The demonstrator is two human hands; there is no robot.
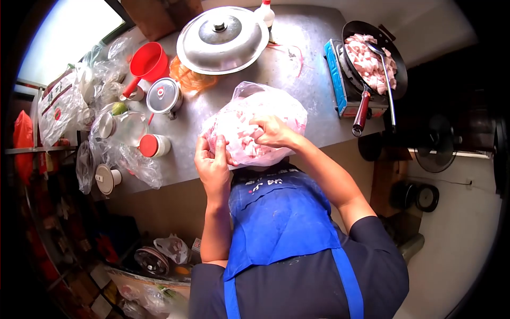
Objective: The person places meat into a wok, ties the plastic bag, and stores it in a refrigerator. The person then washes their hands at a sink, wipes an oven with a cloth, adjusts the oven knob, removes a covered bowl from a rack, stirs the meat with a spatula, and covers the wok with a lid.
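Note:
A clear plastic bag (294, 109) lies open on the metal table in front of me, filled with pale pink chunks of raw meat (241, 130). My left hand (212, 162) is closed on the bag's near left edge, thumb upward. Inside the bag's mouth, my right hand (273, 131) has its fingers curled down into the meat; the fingertips are partly hidden among the chunks. On the right, a dark wok (401, 64) with a reddish-brown handle holds more such meat, and a long metal spatula (387, 80) rests in it.
The wok sits on a portable blue gas stove (336, 80). A domed metal lid (239, 45) lies at the back, near a bottle (265, 13). Leftward are a red dipper (149, 61), a lidded container (164, 95), a red-capped jar (155, 145) and several plastic bags. The table edge (180, 178) is close.

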